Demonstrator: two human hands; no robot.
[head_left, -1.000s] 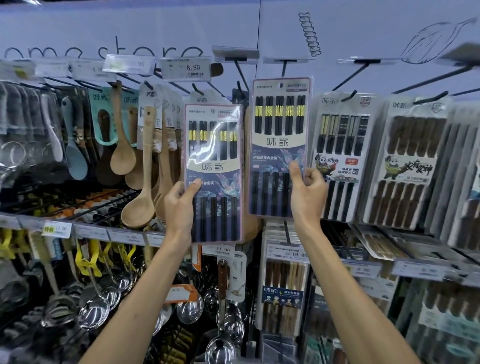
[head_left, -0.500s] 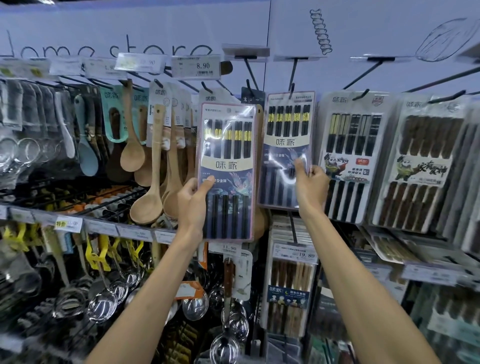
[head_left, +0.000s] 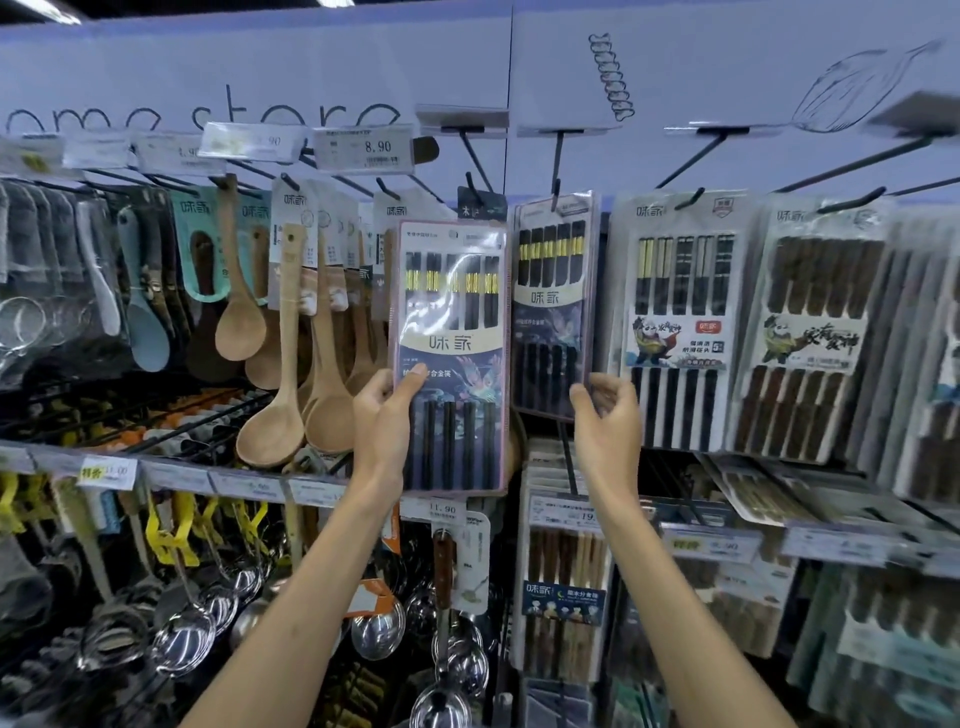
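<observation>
My left hand (head_left: 385, 415) grips the left edge of a flat pack of black chopsticks with gold bands (head_left: 451, 332), thumb on its front, and holds it up in front of the store rack. A second, matching chopstick pack (head_left: 553, 291) hangs from a black peg hook (head_left: 557, 171) to the right. My right hand (head_left: 605, 423) is at that pack's lower right corner with its fingers loosely curled. The hand has nothing in it, and whether a fingertip still touches the pack is unclear.
Wooden spoons (head_left: 270, 405) hang left of the held pack. Further chopstick packs with panda labels (head_left: 675, 322) hang to the right. Metal ladles (head_left: 182, 639) hang on the lower left rack. Price tags (head_left: 363, 148) line the peg hooks and shelf rails.
The right-hand pack now hangs on its peg hook and my right hand has let go of it, fingers curling away. My left hand still holds the other pack, slightly higher.
</observation>
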